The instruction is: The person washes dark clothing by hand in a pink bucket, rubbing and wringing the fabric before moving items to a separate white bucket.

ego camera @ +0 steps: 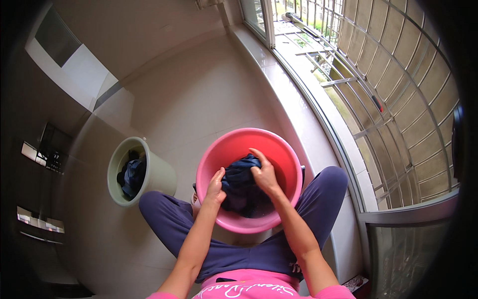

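A pink plastic bucket stands between my knees, with dark blue wet cloth bunched inside it. My left hand lies along the left side of the cloth, its palm turned inward and its fingers pointing up. On the upper right, my right hand grips a fold of the cloth between thumb and fingers. Water shows near the lower edge of the cloth. Whether the left fingers hold any of the fabric is not clear.
To the left, a pale green plastic bucket holds more dark and blue cloth. A tiled ledge runs along the right beside an open window with a metal grille. Tiled floor extends ahead.
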A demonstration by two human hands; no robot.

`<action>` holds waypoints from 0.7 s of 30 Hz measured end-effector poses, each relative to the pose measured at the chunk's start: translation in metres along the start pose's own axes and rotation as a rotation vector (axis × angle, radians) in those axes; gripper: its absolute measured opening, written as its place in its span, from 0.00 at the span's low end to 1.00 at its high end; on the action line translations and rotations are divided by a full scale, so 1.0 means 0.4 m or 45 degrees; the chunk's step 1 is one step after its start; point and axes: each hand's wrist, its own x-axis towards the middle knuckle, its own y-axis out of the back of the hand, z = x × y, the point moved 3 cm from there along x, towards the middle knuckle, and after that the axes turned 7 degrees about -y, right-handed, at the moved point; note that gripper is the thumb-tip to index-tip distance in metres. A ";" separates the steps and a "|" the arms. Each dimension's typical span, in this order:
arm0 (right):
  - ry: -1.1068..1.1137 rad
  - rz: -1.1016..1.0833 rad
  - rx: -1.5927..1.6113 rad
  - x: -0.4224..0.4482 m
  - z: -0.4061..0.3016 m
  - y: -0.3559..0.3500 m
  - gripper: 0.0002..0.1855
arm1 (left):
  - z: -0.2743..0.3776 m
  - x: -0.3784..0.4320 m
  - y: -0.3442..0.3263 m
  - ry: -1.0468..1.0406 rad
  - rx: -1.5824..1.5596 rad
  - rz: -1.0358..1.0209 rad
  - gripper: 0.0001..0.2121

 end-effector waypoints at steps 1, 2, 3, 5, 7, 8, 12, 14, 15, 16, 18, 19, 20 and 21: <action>0.136 0.117 0.073 -0.012 -0.015 -0.013 0.21 | -0.020 0.002 -0.019 -0.030 0.022 0.033 0.09; 0.157 0.011 -0.153 -0.041 -0.058 -0.047 0.22 | -0.034 0.016 0.001 -0.042 -0.018 0.006 0.10; 0.183 -0.088 -0.382 -0.080 -0.109 -0.074 0.22 | -0.047 0.034 0.030 -0.051 -0.056 -0.028 0.11; 0.399 -0.019 -0.601 -0.130 -0.128 -0.114 0.16 | -0.079 -0.013 -0.026 -0.092 -0.511 -0.415 0.15; 0.491 -0.014 -0.850 -0.133 -0.086 -0.137 0.16 | -0.096 -0.066 -0.100 -0.070 -0.812 -0.487 0.15; 0.571 0.085 -0.819 -0.115 -0.075 -0.127 0.14 | -0.106 -0.065 -0.099 -0.023 -0.628 -0.330 0.15; 0.198 0.196 -0.699 -0.032 -0.021 -0.081 0.15 | -0.140 -0.047 -0.035 0.163 -0.044 0.130 0.14; 0.200 0.120 -0.716 -0.036 -0.021 -0.083 0.14 | -0.147 -0.028 -0.006 0.152 -0.028 0.070 0.14; 0.200 0.096 -0.727 -0.044 -0.021 -0.083 0.14 | -0.137 -0.037 -0.024 0.151 -0.031 0.016 0.14; 0.219 0.070 -0.731 -0.051 -0.025 -0.078 0.14 | -0.125 -0.043 -0.041 0.152 0.088 0.039 0.15; 0.407 0.024 -0.715 -0.100 -0.064 -0.118 0.13 | -0.094 -0.010 0.011 0.159 -0.233 -0.466 0.14; 0.462 0.002 -0.725 -0.125 -0.076 -0.138 0.13 | -0.076 -0.004 0.024 0.244 -0.481 -0.897 0.14; 0.396 -0.006 -0.633 -0.117 -0.030 -0.145 0.13 | -0.087 -0.004 0.020 0.118 -0.371 -0.749 0.14; 0.389 0.061 -0.756 -0.098 -0.030 -0.120 0.14 | -0.100 -0.046 -0.019 0.037 -0.118 -0.228 0.13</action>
